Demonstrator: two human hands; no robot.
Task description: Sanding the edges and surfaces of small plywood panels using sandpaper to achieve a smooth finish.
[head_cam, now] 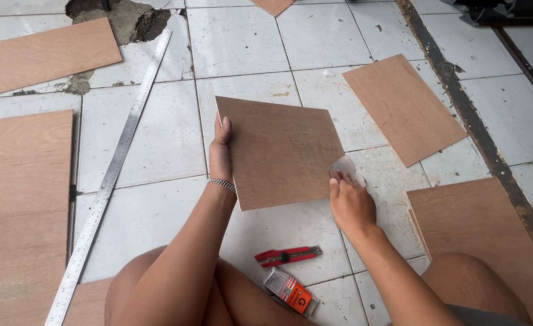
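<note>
A square brown plywood panel is lifted at a tilt over the white tiled floor. My left hand grips its left edge, thumb on top; a beaded bracelet is on that wrist. My right hand is at the panel's right edge and pinches a small pale, translucent scrap against that edge. My bare knees show at the bottom of the view.
A long steel ruler lies diagonally at left. Other plywood pieces lie at far left, top left, right and lower right. A red utility knife and an orange glue tube lie between my knees. A broken floor patch is at top.
</note>
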